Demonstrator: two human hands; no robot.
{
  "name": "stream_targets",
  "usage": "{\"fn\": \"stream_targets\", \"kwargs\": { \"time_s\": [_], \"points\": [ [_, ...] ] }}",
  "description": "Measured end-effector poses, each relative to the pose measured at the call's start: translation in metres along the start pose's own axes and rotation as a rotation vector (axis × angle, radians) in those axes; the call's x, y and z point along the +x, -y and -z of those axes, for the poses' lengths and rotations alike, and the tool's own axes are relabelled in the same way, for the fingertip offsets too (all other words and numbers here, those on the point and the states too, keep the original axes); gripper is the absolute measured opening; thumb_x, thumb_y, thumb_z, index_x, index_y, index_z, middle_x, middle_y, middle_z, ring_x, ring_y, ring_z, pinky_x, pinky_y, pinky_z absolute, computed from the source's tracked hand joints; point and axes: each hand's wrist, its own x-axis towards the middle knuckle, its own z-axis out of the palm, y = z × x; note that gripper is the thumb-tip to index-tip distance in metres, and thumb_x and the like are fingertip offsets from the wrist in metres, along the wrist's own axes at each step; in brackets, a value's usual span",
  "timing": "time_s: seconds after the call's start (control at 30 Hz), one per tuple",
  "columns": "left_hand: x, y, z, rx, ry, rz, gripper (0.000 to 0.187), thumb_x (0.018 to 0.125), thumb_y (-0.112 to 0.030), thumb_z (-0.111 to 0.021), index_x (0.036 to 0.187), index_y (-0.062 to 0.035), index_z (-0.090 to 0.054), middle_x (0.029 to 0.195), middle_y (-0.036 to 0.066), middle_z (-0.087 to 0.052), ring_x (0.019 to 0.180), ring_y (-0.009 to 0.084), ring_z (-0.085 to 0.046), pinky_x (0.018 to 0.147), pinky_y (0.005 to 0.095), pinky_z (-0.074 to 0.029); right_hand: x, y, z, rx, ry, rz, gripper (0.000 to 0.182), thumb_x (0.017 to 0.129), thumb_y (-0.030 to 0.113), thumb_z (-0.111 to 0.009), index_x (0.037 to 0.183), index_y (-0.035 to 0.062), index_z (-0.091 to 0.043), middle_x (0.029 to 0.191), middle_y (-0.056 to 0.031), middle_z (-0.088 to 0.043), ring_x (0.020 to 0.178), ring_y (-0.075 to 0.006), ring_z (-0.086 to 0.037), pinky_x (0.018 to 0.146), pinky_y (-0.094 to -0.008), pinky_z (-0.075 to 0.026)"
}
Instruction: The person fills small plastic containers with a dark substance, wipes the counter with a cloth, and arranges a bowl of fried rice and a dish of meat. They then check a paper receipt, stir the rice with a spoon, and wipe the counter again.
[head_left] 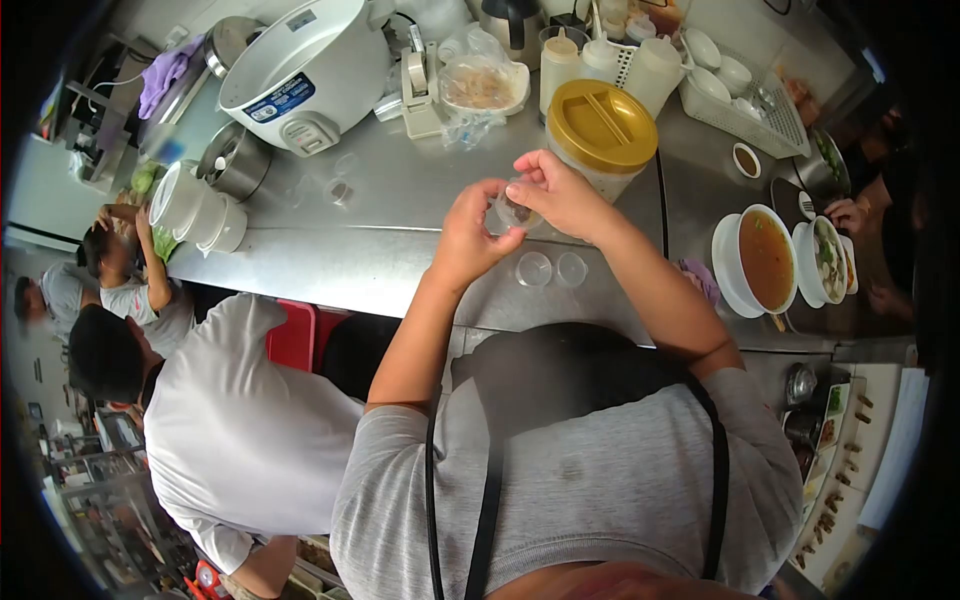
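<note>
My left hand (468,236) and my right hand (565,198) meet over the steel counter around a small clear plastic cup (516,212) with something brown inside. Left fingers and thumb curl round the cup's side, while the right thumb presses on its rim. On the counter just below them lie a small clear round cup (534,268) and a clear round lid (571,270). Farther left stands another small clear cup (340,191) with dark contents. Right behind my right hand is a tub with a gold lid (603,122).
A large rice cooker (300,75), a steel pot (235,162) and stacked white tubs (200,210) stand left. Squeeze bottles (600,58) line the back. Bowls of soup (766,262) sit right, near another person's hand (848,214). A person in white (250,420) bends close at my left.
</note>
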Motion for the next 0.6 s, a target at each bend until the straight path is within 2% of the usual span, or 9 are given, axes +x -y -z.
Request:
{"fn": "stream_targets", "kwargs": {
  "time_s": [0.07,0.13,0.17,0.2,0.3,0.37,0.43,0.5,0.6],
  "points": [
    [-0.001,0.001,0.002,-0.006,0.023,0.006,0.047,0.059,-0.009,-0.067,0.101,-0.0023,-0.047,0.094,0.006,-0.054,0.083,0.0159,-0.050,0.073,0.0264,-0.040,-0.001,0.004,0.002,-0.063,0.082,-0.087,0.034,0.078,0.030,-0.056,0.091,-0.0013,-0.052,0.078,-0.0102,-0.057,0.069,-0.0173,-0.055,0.063,-0.0287,-0.043],
    [-0.004,0.000,0.001,-0.037,0.015,-0.002,0.047,0.059,-0.009,-0.067,0.101,-0.0033,-0.047,0.095,0.009,-0.053,0.085,0.0207,-0.050,0.072,0.0292,-0.041,-0.002,0.020,0.005,-0.173,0.224,-0.230,0.035,0.078,0.031,-0.055,0.093,-0.0012,-0.052,0.075,-0.0123,-0.058,0.069,-0.0197,-0.056,0.062,-0.0304,-0.043],
    [-0.005,0.001,0.001,-0.046,0.005,-0.006,0.047,0.059,-0.010,-0.067,0.101,-0.0037,-0.047,0.096,0.010,-0.053,0.086,0.0231,-0.051,0.072,0.0306,-0.042,-0.002,0.018,0.003,-0.201,0.175,-0.210,0.035,0.079,0.031,-0.054,0.092,-0.0010,-0.051,0.074,-0.0132,-0.058,0.068,-0.0216,-0.056,0.062,-0.0314,-0.043],
    [-0.007,0.002,-0.001,-0.135,0.002,0.004,0.047,0.063,-0.013,-0.064,0.104,-0.0035,-0.045,0.097,0.009,-0.051,0.087,0.0220,-0.050,0.072,0.0297,-0.042,-0.003,0.014,0.002,-0.229,0.128,-0.186,0.034,0.079,0.031,-0.054,0.091,-0.0009,-0.051,0.073,-0.0142,-0.058,0.068,-0.0236,-0.056,0.061,-0.0324,-0.043],
    [-0.010,0.000,-0.013,-0.790,-0.084,0.215,0.040,0.073,-0.022,-0.055,0.106,-0.0029,-0.045,0.097,0.009,-0.050,0.085,0.0219,-0.050,0.072,0.0279,-0.041,-0.007,0.008,-0.010,-0.292,-0.070,0.000,0.031,0.080,0.030,-0.052,0.088,0.0001,-0.050,0.073,-0.0166,-0.057,0.068,-0.0281,-0.056,0.062,-0.0349,-0.043],
    [-0.001,0.003,-0.019,-0.499,-0.250,0.374,0.034,0.085,-0.032,-0.037,0.098,-0.0027,-0.049,0.088,0.005,-0.052,0.077,0.0145,-0.049,0.065,0.0284,-0.041,-0.007,0.009,-0.024,-0.351,-0.178,0.150,0.028,0.080,0.028,-0.051,0.087,0.0007,-0.049,0.074,-0.0170,-0.057,0.068,-0.0294,-0.055,0.062,-0.0358,-0.043],
    [0.010,0.033,-0.034,-0.415,-0.289,0.405,0.042,0.090,-0.034,-0.024,0.083,-0.0025,-0.052,0.071,0.007,-0.052,0.064,0.0158,-0.048,0.058,0.0304,-0.040,-0.005,0.009,-0.035,-0.394,-0.219,0.251,0.025,0.081,0.026,-0.050,0.087,0.0011,-0.048,0.074,-0.0164,-0.056,0.068,-0.0294,-0.055,0.062,-0.0363,-0.042],
    [0.018,0.026,-0.030,-0.323,-0.375,0.367,0.045,0.090,-0.033,-0.024,0.072,-0.0006,-0.050,0.059,0.010,-0.049,0.056,0.0201,-0.048,0.055,0.0325,-0.040,-0.004,0.008,-0.037,-0.370,-0.213,0.296,0.024,0.082,0.024,-0.049,0.088,0.0013,-0.047,0.075,-0.0159,-0.055,0.068,-0.0295,-0.054,0.061,-0.0366,-0.041],
    [0.024,0.020,-0.027,-0.216,-0.361,0.246,0.046,0.090,-0.033,-0.025,0.070,0.0019,-0.049,0.060,0.016,-0.050,0.057,0.0262,-0.049,0.057,0.0356,-0.039,-0.002,0.001,-0.033,-0.387,-0.226,0.350,0.023,0.083,0.023,-0.048,0.088,0.0011,-0.046,0.075,-0.0152,-0.053,0.066,-0.0283,-0.053,0.060,-0.0360,-0.041]
  ]
}}
